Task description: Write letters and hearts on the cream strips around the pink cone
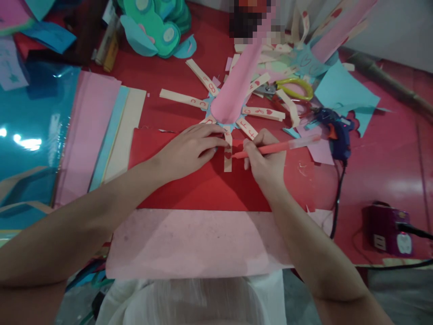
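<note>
A pink paper cone (233, 90) stands on a blue base, with cream paper strips (184, 98) spreading out around it. The strips bear red letters and hearts. One strip (228, 163) points toward me over the red sheet (203, 192) and has a red heart near its end. My left hand (194, 149) lies beside this strip, fingers stretched out, fingertips at its upper part. In my right hand (265, 160) is a red pen (270, 148), gripped with its tip at the strip's right edge beside the heart.
Yellow-handled scissors (296, 88), a blue glue gun (338, 135) and paper scraps lie at the right, with a purple power box (389, 230) nearer. Coloured sheets (89, 131) are at the left. Green foam cutouts (157, 27) sit behind. Another decorated pink cone (338, 34) is at the back right.
</note>
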Demonstrator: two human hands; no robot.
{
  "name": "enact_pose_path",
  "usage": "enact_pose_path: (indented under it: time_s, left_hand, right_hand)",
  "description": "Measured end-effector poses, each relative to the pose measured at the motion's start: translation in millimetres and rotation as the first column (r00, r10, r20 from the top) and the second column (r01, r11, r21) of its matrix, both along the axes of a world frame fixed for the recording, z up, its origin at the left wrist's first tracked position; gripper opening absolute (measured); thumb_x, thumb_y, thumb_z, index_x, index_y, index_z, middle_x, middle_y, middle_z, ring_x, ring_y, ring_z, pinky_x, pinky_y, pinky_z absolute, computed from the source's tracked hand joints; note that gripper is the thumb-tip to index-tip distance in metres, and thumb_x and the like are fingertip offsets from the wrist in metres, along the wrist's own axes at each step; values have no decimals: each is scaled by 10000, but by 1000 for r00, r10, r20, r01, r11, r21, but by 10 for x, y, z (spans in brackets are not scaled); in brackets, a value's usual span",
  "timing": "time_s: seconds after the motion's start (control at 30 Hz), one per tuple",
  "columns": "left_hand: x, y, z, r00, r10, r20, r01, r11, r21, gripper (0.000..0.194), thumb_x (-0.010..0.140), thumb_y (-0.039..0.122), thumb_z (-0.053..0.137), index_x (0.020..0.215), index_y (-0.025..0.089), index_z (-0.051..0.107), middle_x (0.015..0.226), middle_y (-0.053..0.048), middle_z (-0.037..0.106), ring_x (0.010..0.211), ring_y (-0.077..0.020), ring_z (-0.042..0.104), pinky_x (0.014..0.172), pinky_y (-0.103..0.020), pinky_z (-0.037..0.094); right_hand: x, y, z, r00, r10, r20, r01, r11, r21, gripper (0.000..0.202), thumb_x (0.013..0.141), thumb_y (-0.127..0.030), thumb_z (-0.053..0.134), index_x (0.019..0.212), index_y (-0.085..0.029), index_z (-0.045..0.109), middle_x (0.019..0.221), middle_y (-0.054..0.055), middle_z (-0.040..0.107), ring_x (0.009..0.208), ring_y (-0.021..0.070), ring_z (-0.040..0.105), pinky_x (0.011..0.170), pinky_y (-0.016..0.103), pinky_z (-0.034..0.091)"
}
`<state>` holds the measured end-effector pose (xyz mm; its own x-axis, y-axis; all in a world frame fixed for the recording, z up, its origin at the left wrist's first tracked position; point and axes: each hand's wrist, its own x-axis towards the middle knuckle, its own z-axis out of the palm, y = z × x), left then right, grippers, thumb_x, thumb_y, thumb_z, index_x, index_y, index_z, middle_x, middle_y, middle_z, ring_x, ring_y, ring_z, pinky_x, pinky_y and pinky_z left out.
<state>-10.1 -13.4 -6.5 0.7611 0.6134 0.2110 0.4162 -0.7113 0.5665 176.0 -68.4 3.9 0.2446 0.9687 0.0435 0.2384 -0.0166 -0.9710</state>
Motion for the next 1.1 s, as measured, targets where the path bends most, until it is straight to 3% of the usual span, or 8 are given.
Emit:
enact_pose_path:
  time_s: [0.17,0.37,0.5,0.6,0.7,0.83,0.93,1.1]
  left_hand:
    - [2,2,2,1000,-2,9,2,1000,-6,342,907,103,402,1095,199,671,1302,-87,585,1239,-224,537,1097,-431,415]
    - [3,-2,14,1000,-2,13,2,1000,-1,322,911,106,396,1040,187,679,1264,-99,604,1204,-228,556,1069,-427,440]
    - [4,-11,12,1000,-6,10,6,1000,18,331,927,115,379,1041,179,683,1275,-108,603,1194,-235,563,1041,-436,461]
    - [6,-20,15,1000,6,21,-7,999,36,322,934,132,382,1041,185,681,1272,-104,610,1187,-240,570,1027,-444,472]
    - [3,-35,52,995,83,57,-87,992,91,298,943,136,391,1069,187,656,1229,-83,636,1181,-222,575,1055,-425,454]
    - [-13,-44,133,939,336,68,-342,931,129,262,946,119,407,1097,208,602,1182,-32,655,1164,-197,574,1038,-394,454]
    - [-24,-32,135,870,492,-7,-489,866,103,214,971,203,440,1149,231,557,1213,4,629,1145,-210,568,1016,-428,447]
    - [-27,-5,3,820,571,-20,-559,810,178,290,894,371,606,1158,268,543,1178,-49,626,1090,-291,571,962,-480,433]
  right_hand:
    - [9,0,-34,998,-45,-42,46,999,14,357,838,-191,579,571,-222,343,393,-123,377,322,29,384,374,186,315]
    - [15,21,-66,988,-128,-82,140,977,161,208,897,-336,561,746,-246,450,511,-93,493,363,59,400,383,231,314]
    - [7,17,-61,989,-148,-25,149,956,254,92,925,-365,518,926,-273,532,742,-25,634,554,106,566,501,269,450]
    - [-4,-8,-37,998,-15,60,0,971,239,89,928,-345,511,974,-294,568,946,15,694,864,163,684,761,344,558]
    - [-12,-35,-9,986,107,127,-132,970,206,112,871,-319,611,976,-319,572,1069,10,691,1029,192,677,931,393,546]
    - [-10,-46,-5,971,145,190,-185,958,218,219,821,-265,666,991,-297,531,1141,32,695,1106,210,663,987,432,523]
    - [2,-42,-33,929,238,282,-301,931,205,285,791,-232,683,1017,-282,518,1232,58,685,1162,220,634,1036,472,490]
    - [9,-42,-101,837,379,394,-487,845,221,244,818,-246,644,1035,-280,539,1140,49,729,1188,211,623,1017,435,512]
